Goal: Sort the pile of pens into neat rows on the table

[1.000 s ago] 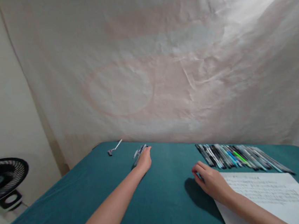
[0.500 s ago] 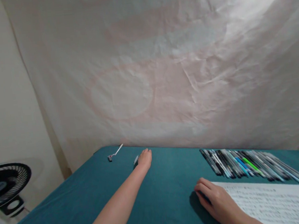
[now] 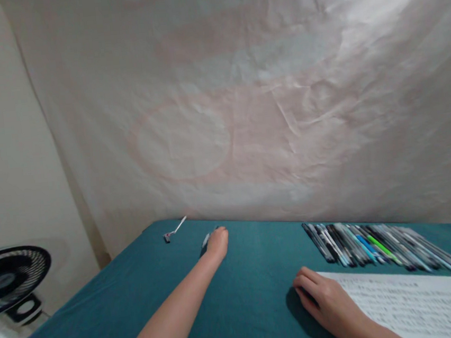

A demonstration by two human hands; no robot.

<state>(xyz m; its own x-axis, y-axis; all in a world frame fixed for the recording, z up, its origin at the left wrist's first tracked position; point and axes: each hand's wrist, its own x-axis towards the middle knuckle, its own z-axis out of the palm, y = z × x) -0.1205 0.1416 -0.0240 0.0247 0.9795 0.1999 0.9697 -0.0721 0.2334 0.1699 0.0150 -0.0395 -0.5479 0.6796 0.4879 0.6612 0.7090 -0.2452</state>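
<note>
My left hand (image 3: 217,243) reaches far across the teal cloth toward its back edge. Its fingers are bent and mostly turned away from me. A small dark object with a whitish part (image 3: 205,242) sticks out on the hand's left side; its kind is hidden by the hand. Closer to me, my right hand (image 3: 326,300) rests at the left edge of a written sheet of paper (image 3: 413,299). Its fingers curve loosely, the thumb apart from the index finger, with nothing visible between them.
A row of pens (image 3: 364,245), mostly dark and grey with blue and green ones, lies behind the paper. A thin razor-like item with a white handle (image 3: 174,231) is at the far left of the cloth (image 3: 256,283). A black fan (image 3: 13,280) stands beyond the left edge.
The view has shifted slightly. My left hand stays by the dark object, which shows a little more beside and above the fingers. My right hand has barely moved.
</note>
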